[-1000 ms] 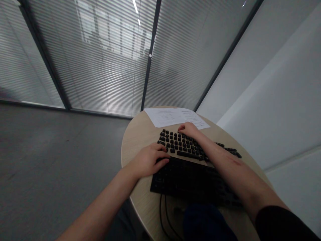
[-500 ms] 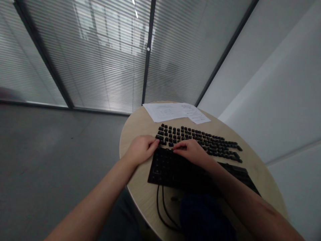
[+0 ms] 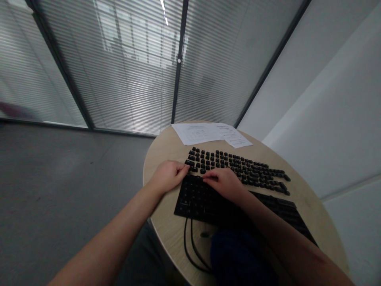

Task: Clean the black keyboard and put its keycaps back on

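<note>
A black keyboard (image 3: 193,198) lies on the round table, its left part bare of keycaps. Beyond its far edge, loose black keycaps (image 3: 222,159) are laid out in rows. My left hand (image 3: 170,175) rests at the keyboard's far left corner, fingers curled, thumb tip beside the leftmost keycaps; anything in its grasp is hidden. My right hand (image 3: 224,182) is over the keyboard's far edge, thumb and forefinger pinched together close to the surface. Whatever sits between those fingertips is too small to make out. My right forearm covers much of the keyboard's middle.
Printed sheets of paper (image 3: 208,133) lie at the table's far side. A black cable (image 3: 190,250) loops from the keyboard's near edge, beside a dark blue cloth-like thing (image 3: 238,254). Glass panels with blinds (image 3: 127,79) and a white wall (image 3: 342,99) stand behind the table (image 3: 160,147).
My right hand has shifted slightly left and nearer along the keyboard's far edge, still pinched. My left hand stays in place. The view has tilted a little.
</note>
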{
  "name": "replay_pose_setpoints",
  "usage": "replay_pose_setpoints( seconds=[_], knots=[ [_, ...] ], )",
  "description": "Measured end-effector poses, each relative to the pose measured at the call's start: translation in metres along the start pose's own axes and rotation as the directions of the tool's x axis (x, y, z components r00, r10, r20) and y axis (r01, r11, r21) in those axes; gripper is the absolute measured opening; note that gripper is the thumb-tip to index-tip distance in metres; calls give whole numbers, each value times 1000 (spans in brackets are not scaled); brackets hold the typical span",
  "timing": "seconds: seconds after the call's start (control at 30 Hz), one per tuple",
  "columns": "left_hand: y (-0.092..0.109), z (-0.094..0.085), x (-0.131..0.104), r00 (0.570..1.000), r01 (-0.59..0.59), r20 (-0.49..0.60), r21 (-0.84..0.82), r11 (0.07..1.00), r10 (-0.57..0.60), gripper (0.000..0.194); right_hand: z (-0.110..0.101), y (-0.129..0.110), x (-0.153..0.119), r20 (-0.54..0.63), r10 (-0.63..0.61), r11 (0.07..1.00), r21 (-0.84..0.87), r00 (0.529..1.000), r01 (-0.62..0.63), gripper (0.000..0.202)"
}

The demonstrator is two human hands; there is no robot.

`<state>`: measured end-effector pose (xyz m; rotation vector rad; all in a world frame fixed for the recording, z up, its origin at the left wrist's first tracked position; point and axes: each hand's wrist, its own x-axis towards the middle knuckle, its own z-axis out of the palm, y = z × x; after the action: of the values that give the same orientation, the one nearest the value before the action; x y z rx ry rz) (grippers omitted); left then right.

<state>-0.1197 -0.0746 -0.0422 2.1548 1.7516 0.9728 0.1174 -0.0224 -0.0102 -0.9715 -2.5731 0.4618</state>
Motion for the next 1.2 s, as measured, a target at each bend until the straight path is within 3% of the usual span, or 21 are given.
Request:
replay_pose_setpoints(
  seconds=[0.67,1.2],
  knots=[
    [1,2,0,999,-40,-5,-6,999,40,52,3,2,0,11,-51,997,-57,999,51,13],
    [7,2,-4,995,-75,-52,99,992,81,51,-1,-12,1,64,-30,964,-261,997,46,13]
  ],
)
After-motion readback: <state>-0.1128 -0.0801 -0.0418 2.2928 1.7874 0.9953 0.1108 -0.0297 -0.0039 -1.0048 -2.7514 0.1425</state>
